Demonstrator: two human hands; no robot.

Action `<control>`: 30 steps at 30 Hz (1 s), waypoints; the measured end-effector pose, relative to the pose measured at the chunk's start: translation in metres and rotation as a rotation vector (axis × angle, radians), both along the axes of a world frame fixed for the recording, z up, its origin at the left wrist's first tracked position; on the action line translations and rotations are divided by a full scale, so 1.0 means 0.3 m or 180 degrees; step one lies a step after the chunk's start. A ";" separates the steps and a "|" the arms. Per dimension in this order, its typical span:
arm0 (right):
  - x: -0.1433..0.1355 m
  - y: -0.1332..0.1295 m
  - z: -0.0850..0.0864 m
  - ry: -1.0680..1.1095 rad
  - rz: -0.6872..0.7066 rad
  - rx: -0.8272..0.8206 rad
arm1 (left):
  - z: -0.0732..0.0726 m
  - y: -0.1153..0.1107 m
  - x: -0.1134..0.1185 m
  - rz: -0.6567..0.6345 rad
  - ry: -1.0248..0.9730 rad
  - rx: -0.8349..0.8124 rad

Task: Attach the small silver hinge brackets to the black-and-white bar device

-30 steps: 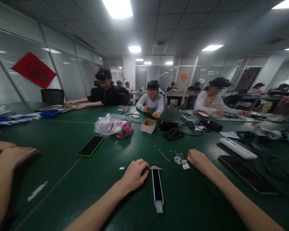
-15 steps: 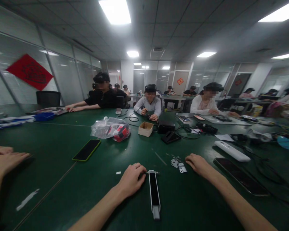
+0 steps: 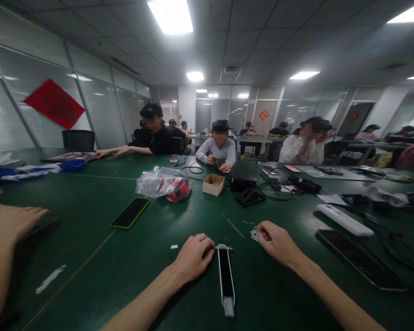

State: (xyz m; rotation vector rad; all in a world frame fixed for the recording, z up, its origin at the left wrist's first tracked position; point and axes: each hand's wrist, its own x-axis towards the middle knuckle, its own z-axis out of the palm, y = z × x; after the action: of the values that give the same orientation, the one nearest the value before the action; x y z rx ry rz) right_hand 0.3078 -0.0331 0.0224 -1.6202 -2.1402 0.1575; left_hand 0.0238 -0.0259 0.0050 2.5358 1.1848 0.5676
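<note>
My left hand [image 3: 195, 257] rests on the green table, its curled fingers closed on the thin end of a tool beside a white-framed device with a dark face [image 3: 227, 273]. The device lies lengthwise, a grey block at its near end. My right hand [image 3: 275, 240] is over the small metal parts [image 3: 254, 234] with thumb and fingers curled together; what they hold, if anything, is hidden. One metal plate shows at its fingertips, the other parts are covered by the hand.
A green-edged phone [image 3: 130, 213], a plastic bag with red items [image 3: 165, 185] and a small open box [image 3: 213, 185] lie ahead. On the right are a white device [image 3: 345, 219] and a dark phone [image 3: 360, 259]. Another person's hands [image 3: 15, 220] are at the left edge.
My right hand has moved left over the metal parts and its fingers have curled. My left hand stays by the device. The view has shifted slightly; a person at the right has raised their hands.
</note>
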 end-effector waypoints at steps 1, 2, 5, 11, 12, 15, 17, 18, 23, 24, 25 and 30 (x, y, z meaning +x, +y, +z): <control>-0.041 -0.015 0.000 0.0091 0.0243 -0.0053 | 0.000 0.000 0.001 -0.0003 -0.0001 0.0006; -0.078 -0.029 -0.002 0.0160 0.0452 -0.0117 | 0.001 0.000 0.001 -0.0009 -0.0003 0.0021; -0.153 -0.052 -0.021 0.0313 0.0735 -0.0283 | -0.002 0.002 0.003 -0.0025 -0.0011 0.0061; -0.169 -0.048 -0.050 0.0654 0.0759 -0.0368 | -0.011 0.011 0.004 -0.0067 0.0010 0.0089; -0.168 -0.047 -0.049 0.0687 0.0763 -0.0368 | -0.011 0.011 0.004 -0.0071 0.0011 0.0077; -0.167 -0.050 -0.044 0.0734 0.0783 -0.0383 | -0.007 0.012 0.007 -0.0063 0.0008 0.0016; -0.168 -0.052 -0.039 0.0748 0.0798 -0.0397 | -0.004 0.013 0.008 -0.0047 0.0025 -0.0014; -0.170 -0.052 -0.037 0.0760 0.0803 -0.0395 | -0.004 0.014 0.009 -0.0040 0.0026 -0.0023; -0.178 -0.047 -0.038 0.0848 0.0815 -0.0413 | -0.009 0.018 0.007 -0.0061 0.0000 -0.0037; -0.179 -0.045 -0.039 0.0868 0.0810 -0.0417 | -0.011 0.018 0.006 -0.0055 0.0003 -0.0042; -0.180 -0.043 -0.040 0.0891 0.0799 -0.0418 | -0.011 0.018 0.006 -0.0044 0.0006 -0.0043; -0.184 -0.045 -0.036 0.0976 0.0759 -0.0495 | -0.007 0.016 0.007 -0.0021 0.0010 -0.0045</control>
State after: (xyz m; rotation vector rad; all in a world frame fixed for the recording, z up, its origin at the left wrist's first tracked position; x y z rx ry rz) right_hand 0.2526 -0.0466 0.0117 -1.3135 -2.1114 0.6194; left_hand 0.0258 -0.0210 0.0029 2.5289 1.1770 0.5518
